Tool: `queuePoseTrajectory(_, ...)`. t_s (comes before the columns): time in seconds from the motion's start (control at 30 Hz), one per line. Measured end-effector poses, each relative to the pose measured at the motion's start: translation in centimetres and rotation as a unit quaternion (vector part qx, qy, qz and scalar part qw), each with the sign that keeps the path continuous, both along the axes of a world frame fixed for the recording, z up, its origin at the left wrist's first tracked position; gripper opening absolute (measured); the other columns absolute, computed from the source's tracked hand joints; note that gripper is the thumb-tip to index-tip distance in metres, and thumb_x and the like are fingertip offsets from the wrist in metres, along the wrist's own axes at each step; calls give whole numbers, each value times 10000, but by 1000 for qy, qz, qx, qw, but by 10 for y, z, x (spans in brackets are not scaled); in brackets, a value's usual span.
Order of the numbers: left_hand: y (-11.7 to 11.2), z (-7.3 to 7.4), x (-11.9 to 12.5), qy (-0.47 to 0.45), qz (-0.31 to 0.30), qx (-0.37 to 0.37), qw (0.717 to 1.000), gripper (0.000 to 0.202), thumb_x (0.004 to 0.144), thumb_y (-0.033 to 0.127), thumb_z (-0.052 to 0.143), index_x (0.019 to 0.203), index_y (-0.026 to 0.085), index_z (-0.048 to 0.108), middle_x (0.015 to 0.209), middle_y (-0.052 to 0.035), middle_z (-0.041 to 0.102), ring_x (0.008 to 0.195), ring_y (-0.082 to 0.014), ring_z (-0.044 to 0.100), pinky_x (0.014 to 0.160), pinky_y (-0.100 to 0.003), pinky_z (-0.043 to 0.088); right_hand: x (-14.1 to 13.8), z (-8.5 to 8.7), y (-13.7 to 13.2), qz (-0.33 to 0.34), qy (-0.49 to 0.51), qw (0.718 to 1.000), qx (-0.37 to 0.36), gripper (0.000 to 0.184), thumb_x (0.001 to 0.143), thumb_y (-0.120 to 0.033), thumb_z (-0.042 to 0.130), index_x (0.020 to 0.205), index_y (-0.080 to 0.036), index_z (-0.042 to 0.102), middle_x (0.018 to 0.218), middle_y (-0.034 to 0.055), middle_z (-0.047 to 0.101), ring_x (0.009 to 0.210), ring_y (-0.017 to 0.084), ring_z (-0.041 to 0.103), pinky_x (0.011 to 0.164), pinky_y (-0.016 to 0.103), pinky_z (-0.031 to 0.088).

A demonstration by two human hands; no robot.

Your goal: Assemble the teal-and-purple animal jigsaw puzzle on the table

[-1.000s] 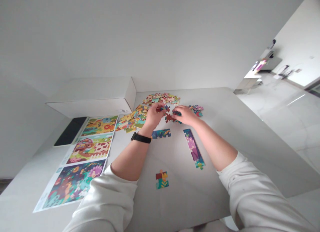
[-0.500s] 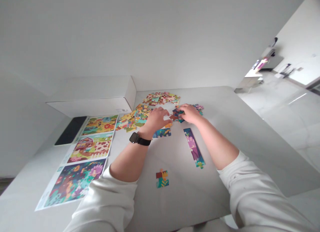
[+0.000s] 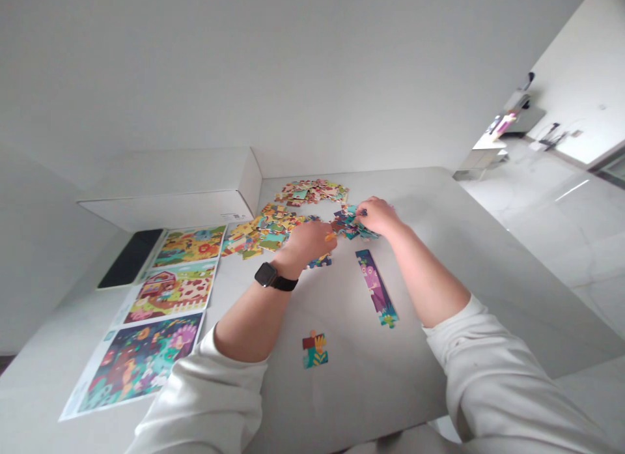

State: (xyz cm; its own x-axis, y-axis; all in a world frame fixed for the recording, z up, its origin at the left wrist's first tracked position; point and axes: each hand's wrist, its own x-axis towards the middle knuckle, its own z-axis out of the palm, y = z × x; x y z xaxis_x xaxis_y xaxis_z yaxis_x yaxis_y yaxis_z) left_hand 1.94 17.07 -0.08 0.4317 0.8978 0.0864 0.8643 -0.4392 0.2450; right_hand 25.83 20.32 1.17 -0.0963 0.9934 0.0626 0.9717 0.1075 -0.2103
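Observation:
My left hand (image 3: 311, 240), with a black watch on its wrist, is closed at the front of the piles. An orange bit of a puzzle piece (image 3: 331, 236) shows at its fingertips. Just below that hand, a blue joined puzzle section (image 3: 319, 262) is partly covered. My right hand (image 3: 379, 215) pinches a dark puzzle piece (image 3: 362, 212) over the dark-coloured puzzle pile (image 3: 352, 227). Nearer to me lie a purple joined puzzle strip (image 3: 374, 286) and a small joined section with a yellow plant (image 3: 315, 350).
Yellow-green puzzle pieces (image 3: 261, 234) and a pinkish puzzle pile (image 3: 312, 192) spread toward the wall. At left are three printed reference pictures (image 3: 172, 290), a black phone-like slab (image 3: 131, 258) and a white box (image 3: 168, 203). The table's right edge slopes down toward the floor.
My left hand's fingers have gone from spread to closed, with an orange bit at the tips. My right hand has lifted slightly and now pinches a dark piece. The view has shifted slightly.

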Motion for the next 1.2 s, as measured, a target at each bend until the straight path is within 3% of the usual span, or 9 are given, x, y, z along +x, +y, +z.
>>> queuePoseTrajectory(0.13,13,-8,-9,-106,31,28,993,286,1044,265,533,1108,217,808,875,-123,789,890,-318,761,878,-400,562,-9,10,-9,21,-34,995,-87,182,895,-456,845,965,-290,872,1055,64,848,995,266,773,880,336,568)
queuePoseTrajectory(0.23,20,-14,-15,-150,59,45,986,350,1046,186,489,1274,199,755,966,-129,806,918,-288,755,889,-377,564,-16,7,-12,54,-70,987,-131,251,821,-438,914,1007,-273,874,1063,89,854,999,292,784,859,340,571)
queuePoseTrajectory(0.37,18,-13,-17,-128,30,82,988,245,1014,211,561,1122,216,781,1137,-140,788,1082,-305,728,978,-404,555,-13,-2,-10,42,-84,991,-100,542,792,-367,939,1299,-232,803,1336,179,781,1187,365,749,950,395,579)
queuePoseTrajectory(0.47,14,-10,-16,-91,17,70,993,150,965,262,659,1020,221,793,1100,-137,779,1097,-334,719,1009,-438,550,-4,-4,-7,23,-94,990,-102,505,815,-311,921,1297,-226,798,1366,198,756,1200,375,741,993,420,571)
queuePoseTrajectory(0.6,14,-12,-15,-83,-9,20,996,145,912,200,683,972,228,812,1046,-121,790,1043,-330,732,1034,-465,554,-1,-3,-5,41,-85,990,-105,462,814,-283,926,1265,-273,826,1326,148,776,1197,349,737,1002,386,558)
queuePoseTrajectory(0.77,17,-21,-14,-114,-81,3,990,425,869,73,606,1203,254,797,1255,-104,797,1214,-313,716,1125,-458,557,-6,-4,-6,80,-77,990,-91,506,802,-360,941,1292,-307,826,1330,120,771,1193,325,727,962,341,550)
queuePoseTrajectory(0.9,18,-31,-13,-134,-129,-7,982,566,874,42,533,1373,222,730,1527,-118,682,1459,-291,599,1275,-463,464,-6,-7,-6,87,-74,990,-88,482,802,-372,936,1267,-291,837,1300,128,774,1144,319,739,968,346,547)
queuePoseTrajectory(1.07,21,-35,-12,-131,-122,16,984,614,900,19,471,1452,193,677,1597,-141,621,1515,-269,555,1302,-462,436,-5,-10,-5,94,-58,991,-72,448,801,-391,938,1224,-281,840,1288,117,777,1141,301,739,960,328,547)
queuePoseTrajectory(1.2,21,-32,-13,-100,-57,61,992,556,920,88,552,1459,172,662,1530,-185,656,1460,-339,589,1285,-541,430,-7,-11,-5,71,-72,992,-80,387,809,-380,935,1168,-267,846,1287,113,783,1159,294,739,946,320,552)
